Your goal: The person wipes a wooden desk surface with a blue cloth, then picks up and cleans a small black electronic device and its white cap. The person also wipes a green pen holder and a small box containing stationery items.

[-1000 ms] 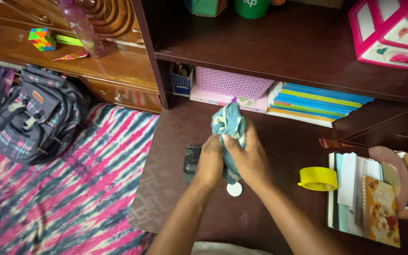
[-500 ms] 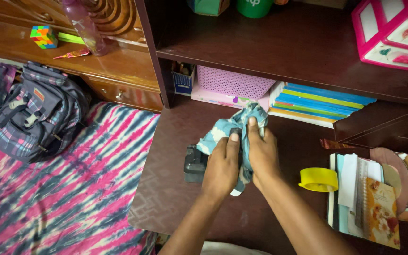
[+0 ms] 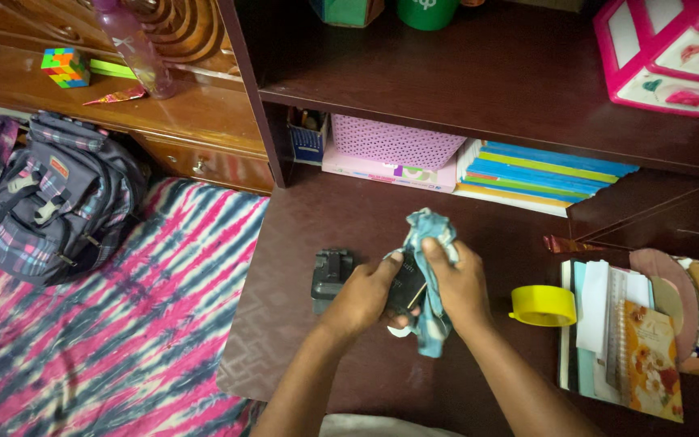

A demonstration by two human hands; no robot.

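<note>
Over the dark brown desk (image 3: 325, 356), both hands are working close together. The left hand (image 3: 363, 298) is curling around a small dark object (image 3: 406, 283), fingers closed on it from the left side, though what kind of object it is cannot be told from here. The right hand (image 3: 461, 285) is gripping a blue-and-white patterned cloth (image 3: 429, 235), pressing it against that dark object; the cloth is bunching up above the fingers and hanging down below the palm. A small white disc (image 3: 400, 331) is peeking out just under the hands, lying on the desk.

Just left of the left hand, a black blocky gadget (image 3: 331, 273) is sitting on the desk, apart from the fingers. To the right, a yellow roll of tape (image 3: 543, 306) is lying flat, near a stack of notebooks and papers (image 3: 620, 340).

Further back, under the shelf (image 3: 487, 97), a lilac perforated basket (image 3: 398, 142) is resting beside a row of blue and green books (image 3: 544, 174). Off to the left, a plaid backpack (image 3: 50, 206) is slumping on a pink and navy tie-dye bedsheet (image 3: 107, 340), and a colourful puzzle cube (image 3: 64, 67) is sitting on the wooden ledge (image 3: 188, 105) next to a clear pink bottle (image 3: 135, 48).
</note>
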